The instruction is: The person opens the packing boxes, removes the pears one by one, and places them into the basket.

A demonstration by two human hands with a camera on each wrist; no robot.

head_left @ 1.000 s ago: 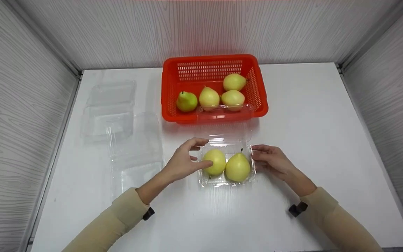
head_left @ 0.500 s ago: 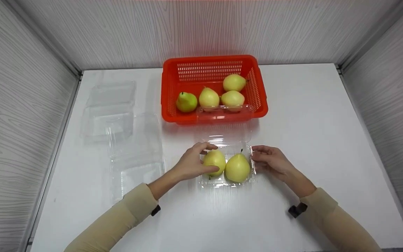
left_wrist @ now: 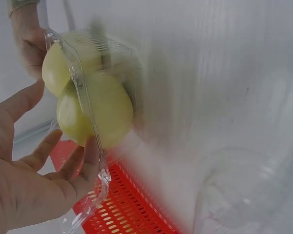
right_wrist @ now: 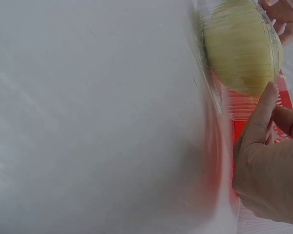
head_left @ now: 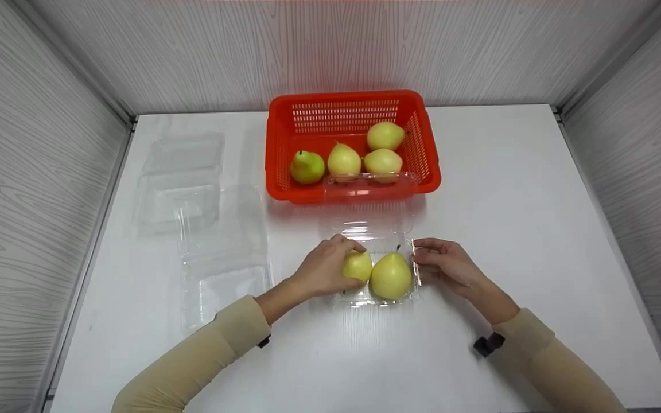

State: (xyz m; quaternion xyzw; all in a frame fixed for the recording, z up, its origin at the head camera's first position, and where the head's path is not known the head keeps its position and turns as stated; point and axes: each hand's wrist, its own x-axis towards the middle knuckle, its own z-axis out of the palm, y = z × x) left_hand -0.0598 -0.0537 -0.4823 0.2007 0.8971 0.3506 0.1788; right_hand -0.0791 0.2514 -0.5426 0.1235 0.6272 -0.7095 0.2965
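Two yellow pears lie side by side in a clear plastic clamshell box (head_left: 365, 299) whose lid (head_left: 369, 209) is raised against the basket. My left hand (head_left: 325, 268) curves round the left pear (head_left: 357, 266), thumb on the near side and fingers on the far side, covering part of it. In the left wrist view the fingers (left_wrist: 91, 158) reach over the box's rim to the fruit. The right pear (head_left: 391, 276) stands with its stem pointing away, touched by neither hand. My right hand (head_left: 448, 265) holds the right edge of the box between thumb and fingers.
A red basket (head_left: 279, 186) at the back holds a green pear (head_left: 307, 167) and several yellow ones (head_left: 344, 160). More clear clamshell boxes (head_left: 224, 229) lie unfolded and overlapping on the left of the white table (head_left: 514, 189). Patterned panels (head_left: 26, 189) stand around the table.
My left hand has moved right and in over the box, closing round the left pear, which has shifted slightly right. The right hand has stayed at the box's edge.
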